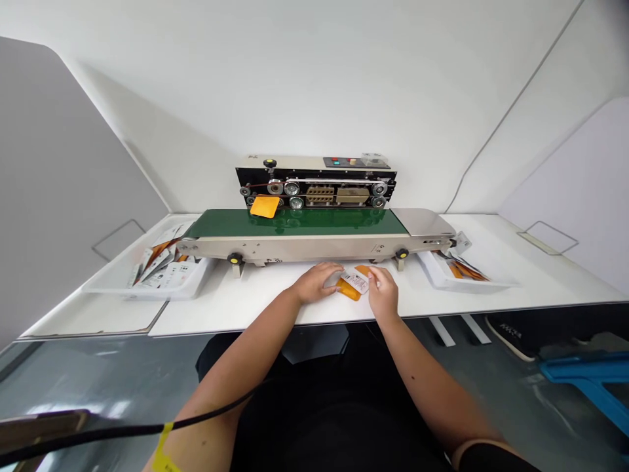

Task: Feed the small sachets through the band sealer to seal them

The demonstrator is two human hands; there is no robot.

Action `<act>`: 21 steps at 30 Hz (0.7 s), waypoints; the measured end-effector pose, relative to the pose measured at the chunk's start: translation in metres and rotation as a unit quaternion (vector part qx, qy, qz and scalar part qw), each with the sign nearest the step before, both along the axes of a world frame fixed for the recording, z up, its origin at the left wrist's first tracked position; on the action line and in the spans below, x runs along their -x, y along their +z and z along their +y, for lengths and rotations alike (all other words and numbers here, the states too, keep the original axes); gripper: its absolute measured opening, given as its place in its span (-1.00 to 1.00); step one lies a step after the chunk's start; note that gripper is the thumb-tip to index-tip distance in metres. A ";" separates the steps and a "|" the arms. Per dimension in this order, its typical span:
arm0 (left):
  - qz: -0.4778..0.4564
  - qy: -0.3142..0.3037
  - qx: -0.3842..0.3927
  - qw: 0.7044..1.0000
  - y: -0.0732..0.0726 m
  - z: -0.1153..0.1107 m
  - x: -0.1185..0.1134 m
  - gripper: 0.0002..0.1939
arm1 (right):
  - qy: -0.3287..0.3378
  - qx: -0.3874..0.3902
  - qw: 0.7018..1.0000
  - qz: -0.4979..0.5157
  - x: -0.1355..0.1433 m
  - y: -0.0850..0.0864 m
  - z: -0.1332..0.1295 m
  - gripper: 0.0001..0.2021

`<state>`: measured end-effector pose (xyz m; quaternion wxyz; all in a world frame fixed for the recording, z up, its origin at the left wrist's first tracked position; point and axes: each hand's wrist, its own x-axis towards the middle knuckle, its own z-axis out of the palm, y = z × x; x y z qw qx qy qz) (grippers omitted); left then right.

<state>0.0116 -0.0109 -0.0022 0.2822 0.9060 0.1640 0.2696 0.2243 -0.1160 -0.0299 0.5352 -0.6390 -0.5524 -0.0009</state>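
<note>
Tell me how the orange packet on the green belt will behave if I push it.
The orange packet looks thin and flat, so it's probably light and unlikely to roll. It seems to hold its shape, suggesting slight stiffness. The green belt looks glossy, so it may slide easily.

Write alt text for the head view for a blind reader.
A person's bare left hand and right hand handle orange-and-white packets at a white table. Behind them stands a metal machine with a green conveyor belt and an orange pouch by its rollers, flanked by translucent plastic bins holding more packets.
</note>
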 end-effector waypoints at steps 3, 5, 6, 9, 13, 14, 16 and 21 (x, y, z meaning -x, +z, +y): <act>-0.021 0.006 0.029 0.999 0.003 -0.001 0.001 -0.40 | -0.026 -0.032 0.997 0.069 0.001 0.009 -0.007 -0.67; -0.043 -0.002 0.069 0.997 0.004 -0.002 0.003 -0.34 | 0.041 0.009 0.991 0.125 0.005 0.011 -0.008 -0.65; -0.052 -0.011 0.095 0.994 0.004 -0.002 0.003 -0.32 | 0.092 0.044 0.983 0.153 0.008 0.010 -0.007 -0.64; -0.042 -0.043 0.177 0.982 0.003 -0.002 0.003 -0.37 | 0.222 0.146 0.940 0.213 0.016 0.003 -0.003 -0.62; -0.012 -0.058 0.240 0.969 0.002 -0.003 0.001 -0.56 | 0.261 0.177 0.903 0.292 0.019 -0.005 0.002 -0.60; -0.014 -0.054 0.248 0.967 0.002 -0.003 0.001 -0.57 | 0.266 0.176 0.896 0.308 0.019 -0.006 0.003 -0.60; -0.024 -0.038 0.263 0.964 0.003 -0.004 0.000 -0.56 | 0.275 0.171 0.887 0.328 0.018 -0.006 0.003 -0.61; -0.057 -0.014 0.298 0.953 0.007 -0.004 0.000 -0.56 | 0.280 0.149 0.878 0.359 0.017 -0.004 0.003 -0.65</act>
